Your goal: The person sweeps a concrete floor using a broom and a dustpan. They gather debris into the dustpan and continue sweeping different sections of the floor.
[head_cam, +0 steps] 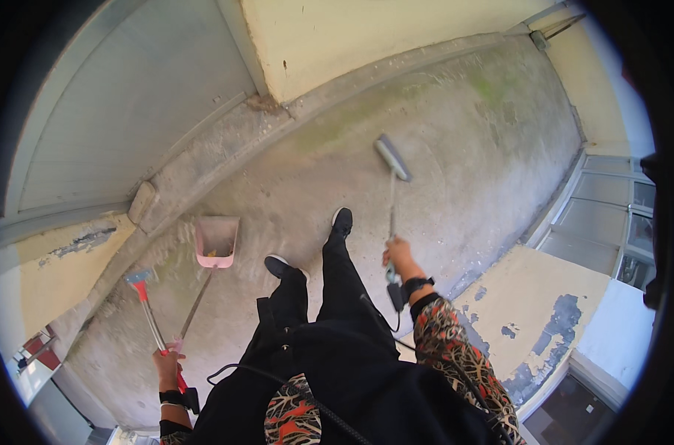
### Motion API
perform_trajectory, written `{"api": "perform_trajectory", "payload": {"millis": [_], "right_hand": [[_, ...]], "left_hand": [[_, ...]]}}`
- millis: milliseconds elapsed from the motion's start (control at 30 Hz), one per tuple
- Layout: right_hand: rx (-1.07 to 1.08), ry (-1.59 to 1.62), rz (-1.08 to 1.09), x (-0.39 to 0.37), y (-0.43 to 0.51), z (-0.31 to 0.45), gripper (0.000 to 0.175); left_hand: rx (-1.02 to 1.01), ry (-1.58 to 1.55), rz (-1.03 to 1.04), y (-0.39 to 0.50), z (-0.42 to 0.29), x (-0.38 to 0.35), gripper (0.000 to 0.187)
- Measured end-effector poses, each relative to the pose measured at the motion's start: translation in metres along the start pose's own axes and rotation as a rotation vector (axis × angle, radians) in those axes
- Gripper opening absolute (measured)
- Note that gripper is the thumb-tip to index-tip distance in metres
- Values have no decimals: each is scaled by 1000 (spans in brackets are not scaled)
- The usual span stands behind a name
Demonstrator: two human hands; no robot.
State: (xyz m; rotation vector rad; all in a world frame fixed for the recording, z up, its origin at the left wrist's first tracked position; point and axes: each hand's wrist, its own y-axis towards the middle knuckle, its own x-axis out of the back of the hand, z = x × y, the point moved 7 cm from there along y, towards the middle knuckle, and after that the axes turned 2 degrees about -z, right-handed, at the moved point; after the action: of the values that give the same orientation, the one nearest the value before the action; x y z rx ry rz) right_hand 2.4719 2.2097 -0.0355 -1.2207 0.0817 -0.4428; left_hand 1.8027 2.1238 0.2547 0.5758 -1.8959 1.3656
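My right hand (399,257) is closed around the pale pole of a push broom (393,158). Its grey and white head rests at a slant on the concrete, ahead of my right foot. In my left hand (167,366) are the handles of two things. One is a long-handled tool (153,320) with a red and silver shaft and a small blue-grey head, whose exact kind is unclear. The other is a pink dustpan (216,261), lying on the ground at the end of a thin pole, with a little yellowish debris inside.
Worn concrete floor (292,194) with greenish patches stretches ahead. A raised kerb (214,150) runs along a grey metal door (142,100) and a cream wall (381,33). Peeling wall (537,295) and glazed panels (593,211) stand at right. A dark cable (395,328) hangs at my right wrist.
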Motion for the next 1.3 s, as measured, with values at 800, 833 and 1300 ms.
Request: {"api": "perform_trajectory", "payload": {"millis": [800, 833, 1300], "right_hand": [[-148, 220, 104, -83, -73, -52, 19], [-237, 172, 137, -99, -90, -68, 18], [13, -149, 110, -65, -130, 1, 45]], "left_hand": [[-177, -45, 88, 13, 8, 26, 26], [-172, -48, 98, 15, 12, 26, 26], [-123, -166, 213, 11, 10, 31, 31]]}}
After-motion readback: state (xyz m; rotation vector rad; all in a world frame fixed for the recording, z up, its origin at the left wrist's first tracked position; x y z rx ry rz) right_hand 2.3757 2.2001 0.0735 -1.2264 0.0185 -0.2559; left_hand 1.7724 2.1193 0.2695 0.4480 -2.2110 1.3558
